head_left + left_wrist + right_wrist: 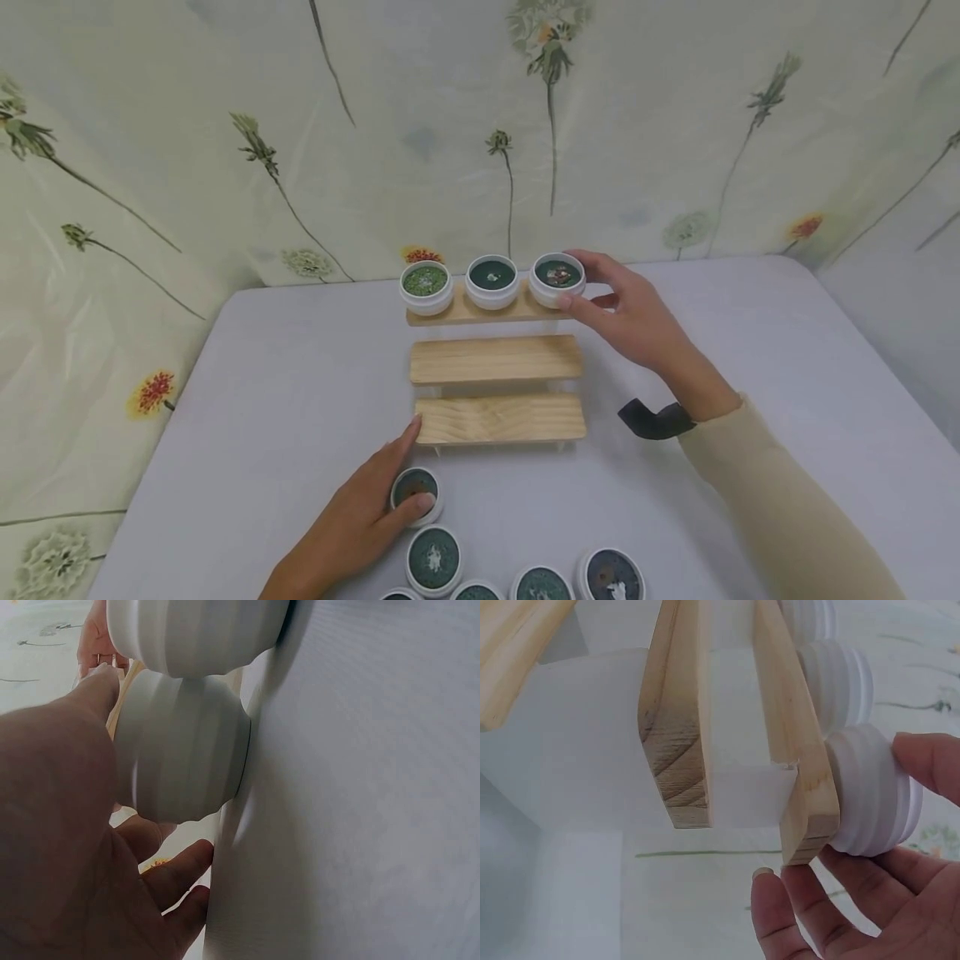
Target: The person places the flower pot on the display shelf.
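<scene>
My right hand [626,312] holds a small white ribbed pot with a dark green filling [558,273] at the right end of the top wooden shelf [480,310], thumb in front and fingers behind. Two similar pots, one with a bright green top [425,282] and one dark green [492,274], stand to its left. Lower down, my left hand [360,512] reaches forward, its fingertips at the left end of the bottom shelf [501,419]. Its thumb lies across a pot with a brown patch [408,485] on the table; in the left wrist view that ribbed pot [180,746] sits beside the palm.
The middle shelf [495,360] lies between the other two on a stepped stand with clear supports. More filled pots, one with a white figure [433,560] and a dark one at right [613,577], stand along the near edge of the white table [300,375]. Flowered sheeting [420,167] hangs behind.
</scene>
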`<state>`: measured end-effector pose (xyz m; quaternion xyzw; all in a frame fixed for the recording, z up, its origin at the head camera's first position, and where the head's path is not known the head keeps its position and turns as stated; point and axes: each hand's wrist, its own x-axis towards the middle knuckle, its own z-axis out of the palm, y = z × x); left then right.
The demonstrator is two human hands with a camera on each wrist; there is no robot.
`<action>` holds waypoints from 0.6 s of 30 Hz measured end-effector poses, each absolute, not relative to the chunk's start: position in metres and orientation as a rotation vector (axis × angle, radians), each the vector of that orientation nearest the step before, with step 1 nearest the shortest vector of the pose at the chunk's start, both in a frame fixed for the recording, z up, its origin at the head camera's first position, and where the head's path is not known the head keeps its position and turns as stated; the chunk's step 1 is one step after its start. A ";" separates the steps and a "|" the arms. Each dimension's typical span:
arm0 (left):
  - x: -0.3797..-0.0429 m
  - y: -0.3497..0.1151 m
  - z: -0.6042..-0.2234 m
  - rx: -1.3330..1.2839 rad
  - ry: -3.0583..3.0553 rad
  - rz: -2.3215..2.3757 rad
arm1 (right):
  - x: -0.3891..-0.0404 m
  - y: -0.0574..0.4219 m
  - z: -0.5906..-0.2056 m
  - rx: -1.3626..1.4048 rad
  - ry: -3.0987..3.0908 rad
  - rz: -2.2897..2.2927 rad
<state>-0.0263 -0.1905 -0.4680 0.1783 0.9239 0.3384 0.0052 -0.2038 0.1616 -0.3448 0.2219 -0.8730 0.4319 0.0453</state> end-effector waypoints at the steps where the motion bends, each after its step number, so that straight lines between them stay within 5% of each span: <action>1: -0.026 -0.190 -0.468 0.557 2.894 1.059 | -0.204 0.162 -0.345 0.679 -2.673 1.327; 18: -0.026 -0.190 -0.467 0.571 2.902 1.045 | -0.172 0.184 -0.362 0.615 -2.956 1.255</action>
